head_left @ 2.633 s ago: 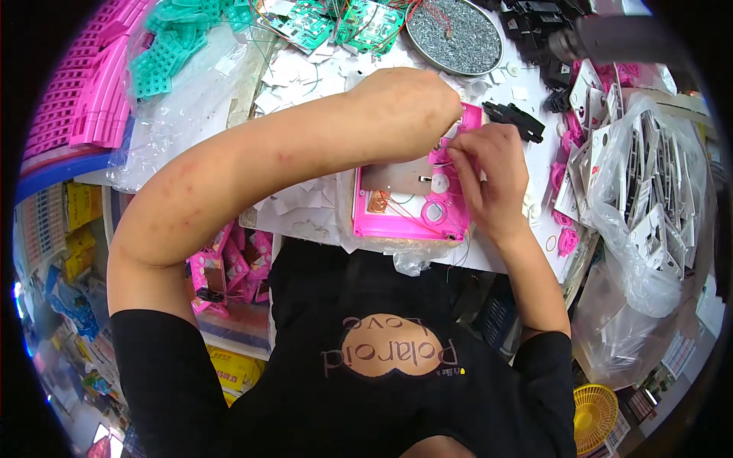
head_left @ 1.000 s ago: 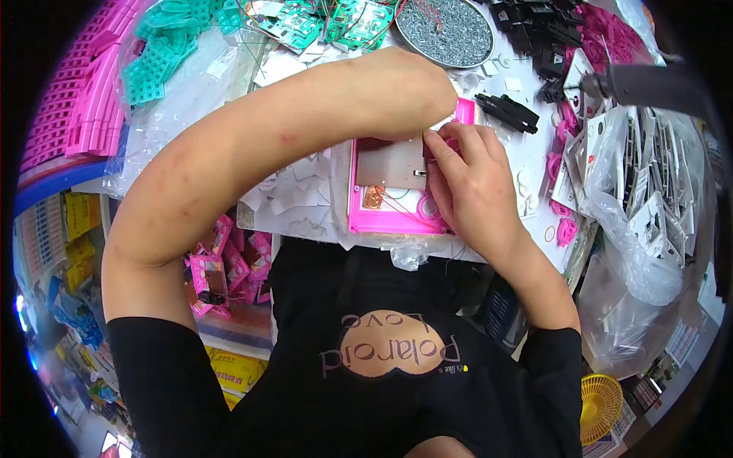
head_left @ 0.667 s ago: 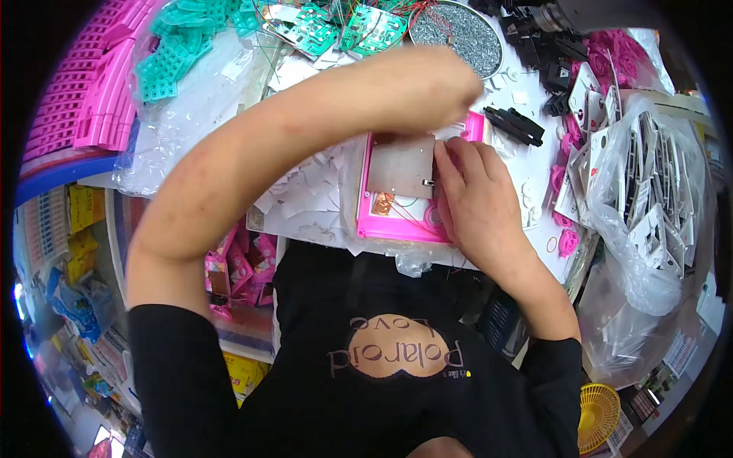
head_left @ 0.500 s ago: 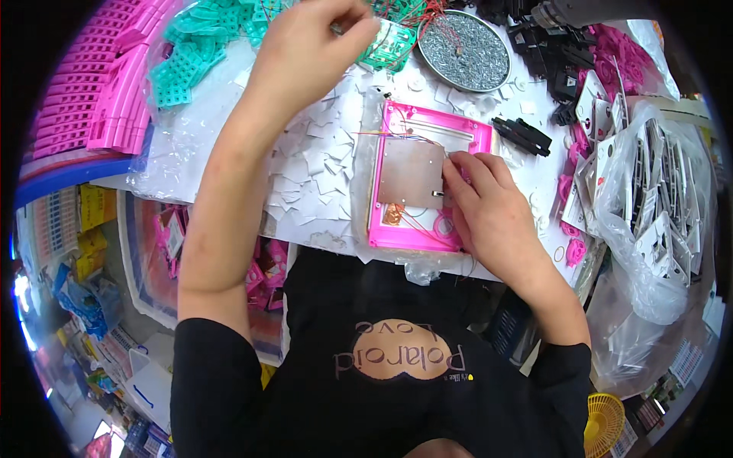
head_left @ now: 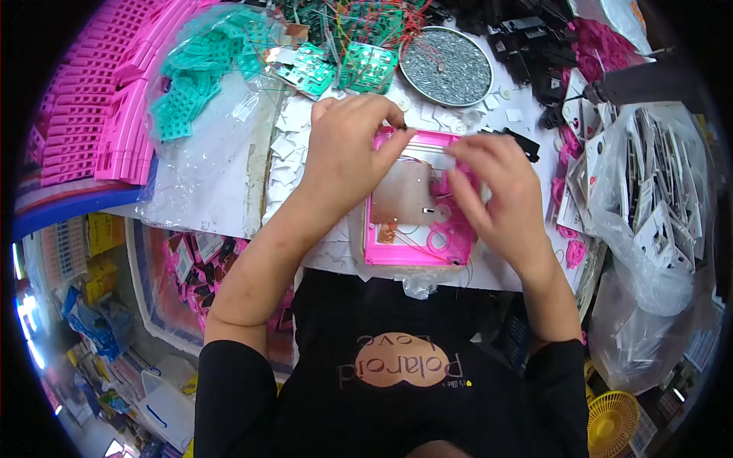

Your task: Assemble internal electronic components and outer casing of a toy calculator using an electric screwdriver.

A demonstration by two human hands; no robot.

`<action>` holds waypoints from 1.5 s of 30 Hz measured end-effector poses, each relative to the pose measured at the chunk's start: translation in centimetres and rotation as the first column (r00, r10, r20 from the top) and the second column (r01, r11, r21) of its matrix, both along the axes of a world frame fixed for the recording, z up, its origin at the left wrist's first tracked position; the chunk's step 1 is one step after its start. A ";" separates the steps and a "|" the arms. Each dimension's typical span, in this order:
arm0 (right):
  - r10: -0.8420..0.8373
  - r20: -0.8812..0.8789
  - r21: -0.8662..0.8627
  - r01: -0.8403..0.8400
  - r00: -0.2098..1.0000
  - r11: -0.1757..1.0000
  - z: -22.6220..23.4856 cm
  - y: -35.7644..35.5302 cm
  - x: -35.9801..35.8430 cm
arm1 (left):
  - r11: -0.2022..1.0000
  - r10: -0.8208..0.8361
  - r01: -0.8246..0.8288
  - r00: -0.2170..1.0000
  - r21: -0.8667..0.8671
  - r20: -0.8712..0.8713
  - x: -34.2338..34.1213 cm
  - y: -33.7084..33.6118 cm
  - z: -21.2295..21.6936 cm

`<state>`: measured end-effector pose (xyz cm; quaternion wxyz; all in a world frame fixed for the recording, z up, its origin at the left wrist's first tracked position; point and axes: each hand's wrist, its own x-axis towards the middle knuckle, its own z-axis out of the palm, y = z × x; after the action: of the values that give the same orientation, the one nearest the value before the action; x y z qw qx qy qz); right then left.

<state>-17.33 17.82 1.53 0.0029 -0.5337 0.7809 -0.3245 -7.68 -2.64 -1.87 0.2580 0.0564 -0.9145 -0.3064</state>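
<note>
Pink housing (head_left: 416,233) gripped by left hand (head_left: 347,156) and right hand (head_left: 500,195).

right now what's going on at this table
A person is working with both bare hands on a flat pink plastic case lying open on the cluttered white table. The left hand pinches at the case's top edge, and the right hand rests over its right side. Inside the case, a brownish sheet and thin wires show. A round metal tray of small silver screws sits just beyond, beside green circuit boards.
</note>
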 end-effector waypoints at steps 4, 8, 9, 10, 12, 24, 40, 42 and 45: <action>-0.048 0.262 -0.159 0.092 0.964 0.983 -0.2 -2.0 0.2 | 0.996 -0.085 0.084 0.996 0.029 0.036 0.4 1.9 0.2; -0.020 0.170 -0.194 0.053 0.985 0.980 -1.9 -1.6 0.1 | 0.975 -0.146 0.129 0.985 0.179 0.089 1.1 2.1 0.7; -0.017 0.172 -0.202 0.052 0.985 0.978 -2.3 -1.2 0.0 | 0.970 -0.142 0.120 0.986 0.210 0.090 1.3 2.2 0.5; -0.013 0.175 -0.210 0.050 0.984 0.977 -2.5 -1.0 0.0 | 0.964 -0.136 0.111 0.986 0.240 0.091 1.5 2.1 0.2; -0.011 0.098 -0.204 0.031 0.995 0.978 -2.7 -0.6 0.6 | 0.960 -0.133 0.114 0.989 0.257 0.058 1.6 2.2 -0.1; -0.007 -0.017 -0.044 0.007 1.000 0.999 -1.1 2.6 -1.5 | 0.936 -0.352 0.352 0.934 -0.013 -0.054 2.3 1.0 -1.1; -0.014 -0.089 0.089 0.022 0.996 0.996 3.2 5.7 -2.2 | 0.956 -0.237 0.230 0.971 0.182 0.018 3.1 0.6 -0.5; 0.070 -0.090 0.131 -0.057 0.993 0.990 3.1 4.7 -0.7 | 0.957 -0.222 0.216 0.975 0.194 0.013 2.9 0.5 -0.2; 0.159 -0.045 0.121 -0.152 0.986 0.981 1.6 2.8 0.5 | 0.958 -0.240 0.235 0.971 0.163 0.006 2.2 0.2 0.4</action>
<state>-16.86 20.62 3.16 0.0382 -0.6007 0.7543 -0.2623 -5.48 -2.42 -1.51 0.2021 -0.0292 -0.8902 -0.4072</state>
